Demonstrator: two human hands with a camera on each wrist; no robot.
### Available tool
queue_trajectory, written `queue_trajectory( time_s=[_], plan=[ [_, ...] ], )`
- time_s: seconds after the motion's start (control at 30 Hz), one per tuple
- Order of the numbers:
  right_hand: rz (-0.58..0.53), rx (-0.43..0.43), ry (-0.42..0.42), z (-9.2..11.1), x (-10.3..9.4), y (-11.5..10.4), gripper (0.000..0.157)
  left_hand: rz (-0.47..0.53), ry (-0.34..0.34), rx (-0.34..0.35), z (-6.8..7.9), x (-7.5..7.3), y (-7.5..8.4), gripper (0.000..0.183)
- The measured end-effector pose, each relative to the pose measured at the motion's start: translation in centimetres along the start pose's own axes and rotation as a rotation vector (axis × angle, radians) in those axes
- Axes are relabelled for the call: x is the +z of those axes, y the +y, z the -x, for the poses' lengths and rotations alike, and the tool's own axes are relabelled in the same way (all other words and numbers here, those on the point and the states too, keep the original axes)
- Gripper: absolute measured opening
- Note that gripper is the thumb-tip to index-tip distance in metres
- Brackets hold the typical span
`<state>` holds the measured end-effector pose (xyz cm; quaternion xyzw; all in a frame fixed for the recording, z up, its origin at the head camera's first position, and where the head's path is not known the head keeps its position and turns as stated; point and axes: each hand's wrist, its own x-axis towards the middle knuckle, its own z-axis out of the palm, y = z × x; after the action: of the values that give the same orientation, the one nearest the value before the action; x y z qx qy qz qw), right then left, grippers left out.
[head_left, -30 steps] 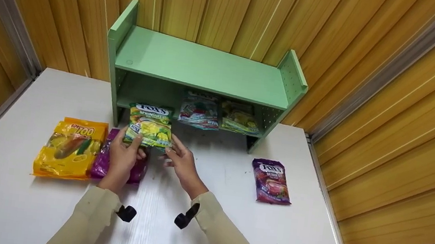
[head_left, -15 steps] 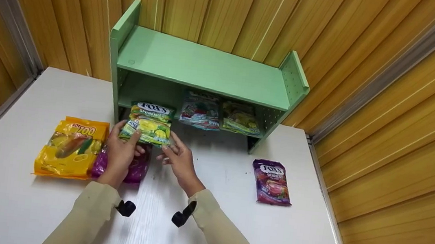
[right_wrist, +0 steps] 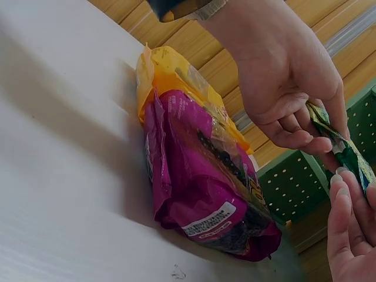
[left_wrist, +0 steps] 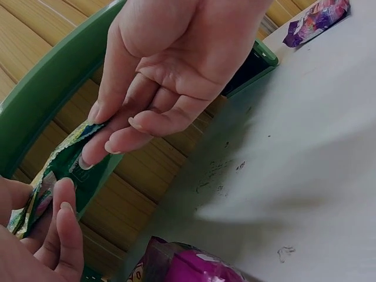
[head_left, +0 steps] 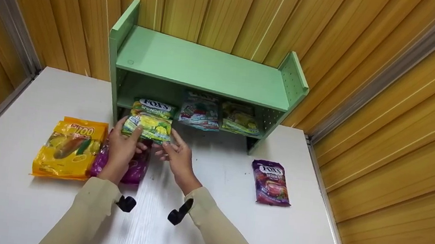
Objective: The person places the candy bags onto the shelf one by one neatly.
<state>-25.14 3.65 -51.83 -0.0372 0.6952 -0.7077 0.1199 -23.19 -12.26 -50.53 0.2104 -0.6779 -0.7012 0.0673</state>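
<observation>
A green and yellow Fox's candy bag (head_left: 150, 119) is held up at the left front of the lower shelf, its label facing up. My left hand (head_left: 121, 150) grips its left side, thumb on the front and fingers behind. At the lower right corner my right hand (head_left: 181, 162) pinches the bag between thumb and fingers. Seen edge-on in the left wrist view, the candy bag (left_wrist: 56, 170) is thin and slightly bent. Under the left hand lies a purple bag (right_wrist: 197, 170), partly covered in the head view, beside a yellow mango candy bag (head_left: 71, 148).
The green two-tier shelf (head_left: 203, 69) stands against the wood-panelled wall. On its lower board sit a blue and red candy bag (head_left: 200, 112) and a yellow candy bag (head_left: 240, 118). A purple Fox's berries bag (head_left: 272, 183) lies on the white table (head_left: 214, 220) at right.
Both hands have moved the green candy bag slightly up toward the lower shelf. It looks more tilted back now. The other bags have stayed put.
</observation>
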Motion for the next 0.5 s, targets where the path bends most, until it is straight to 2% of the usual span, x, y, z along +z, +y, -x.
queue_trajectory(
  time_s=[0.17,0.3,0.5],
  plan=[
    [0.005,0.0,0.05,0.0,0.5,-0.2,0.055,0.011,-0.036,-0.005,0.8,-0.3,0.1,0.069],
    [-0.001,-0.005,0.064,0.0,0.7,-0.3,0.055,0.037,-0.037,-0.013,2.0,-0.5,0.2,0.072],
    [-0.032,-0.008,0.117,-0.1,1.0,-0.2,0.048,0.121,-0.037,-0.077,3.8,-0.6,0.5,0.071]
  ],
)
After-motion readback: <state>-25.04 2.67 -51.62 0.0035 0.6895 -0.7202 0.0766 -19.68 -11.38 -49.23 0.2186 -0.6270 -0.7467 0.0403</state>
